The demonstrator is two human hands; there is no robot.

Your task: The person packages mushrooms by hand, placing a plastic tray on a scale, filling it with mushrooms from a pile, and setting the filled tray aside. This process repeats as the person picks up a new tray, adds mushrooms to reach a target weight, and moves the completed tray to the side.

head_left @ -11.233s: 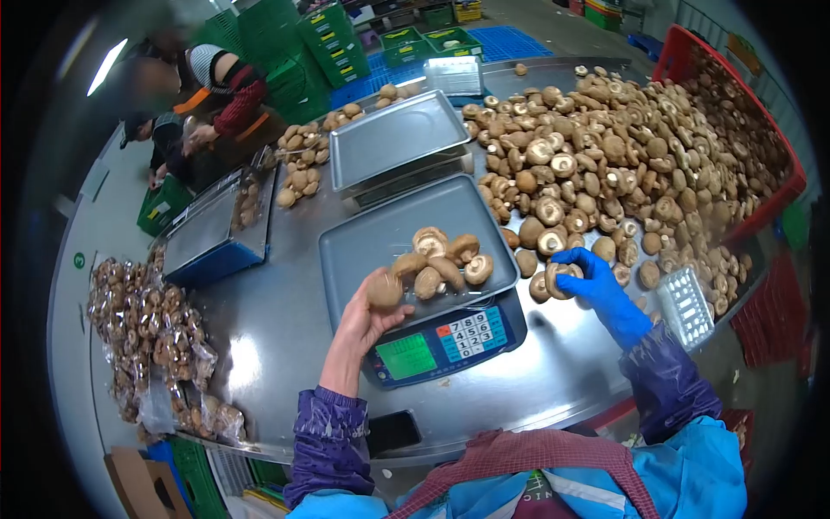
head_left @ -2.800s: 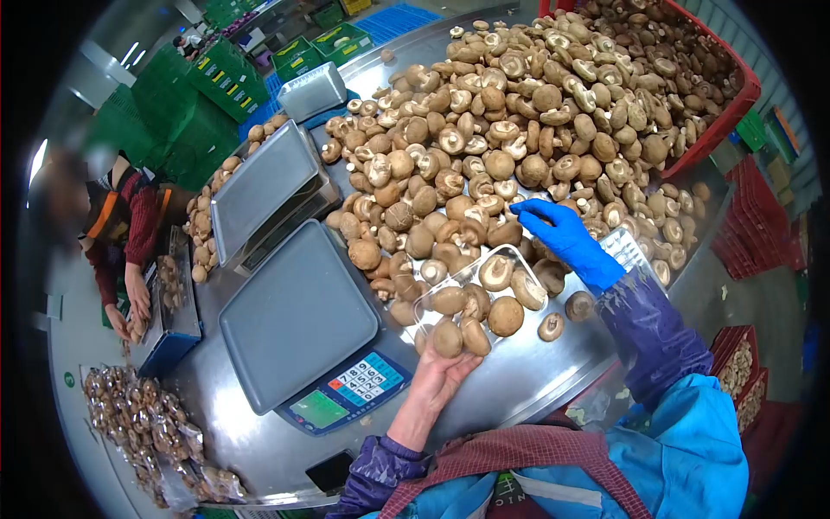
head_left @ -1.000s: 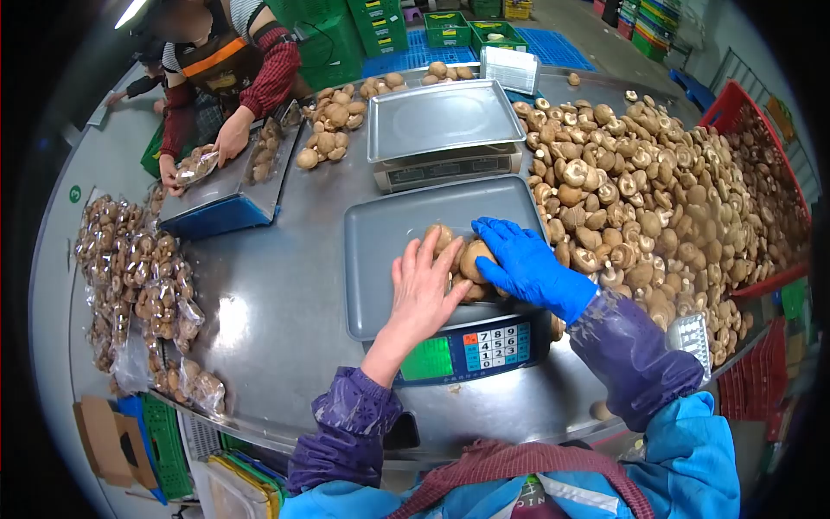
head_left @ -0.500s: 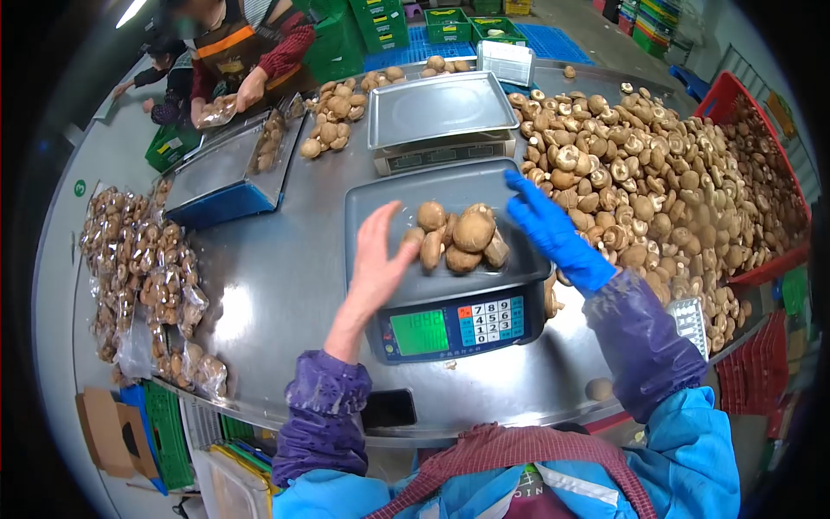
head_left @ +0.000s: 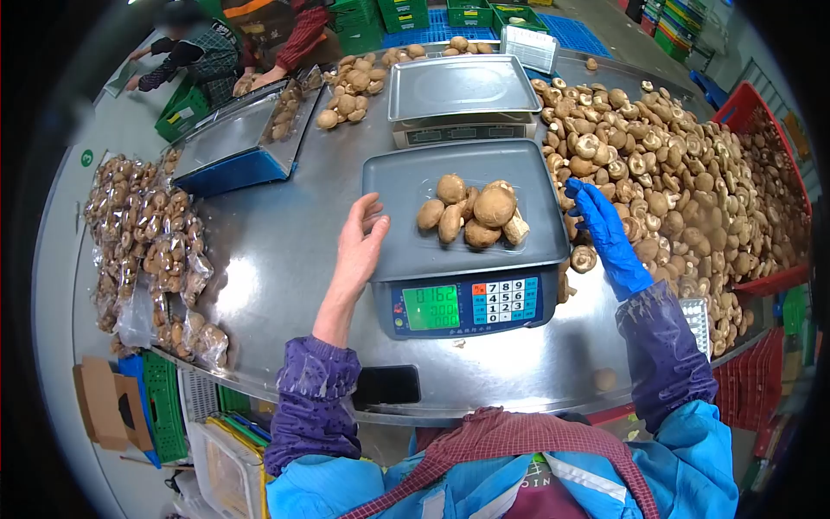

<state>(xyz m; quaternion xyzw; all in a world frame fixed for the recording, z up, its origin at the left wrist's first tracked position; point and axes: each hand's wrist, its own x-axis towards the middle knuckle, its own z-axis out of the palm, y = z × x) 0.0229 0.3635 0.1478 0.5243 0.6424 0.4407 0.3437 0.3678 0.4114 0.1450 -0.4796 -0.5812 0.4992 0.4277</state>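
Note:
Several brown mushrooms (head_left: 494,208) lie grouped in a shallow clear tray (head_left: 425,187) on the grey pan (head_left: 389,177) of a digital scale. Its green display (head_left: 430,307) seems to read 0.162. Beside the pan's left edge is my bare left hand (head_left: 356,246), empty, with fingers slightly bent and the thumb apart. My right hand (head_left: 608,242), in a blue glove, hovers off the pan's right edge next to the mushroom heap (head_left: 666,186). It is open and holds nothing that I can see.
Behind stands a second scale (head_left: 462,91). Bagged mushrooms (head_left: 151,251) pile up at the left, near a blue-sided scale (head_left: 238,160). A red crate (head_left: 761,130) spills mushrooms on the right. A phone (head_left: 386,385) lies at the front edge. Two people work at the far left.
Both my hands have moved outward from the mushrooms to either side of the pan. The display figures have changed. The camera view has shifted slightly.

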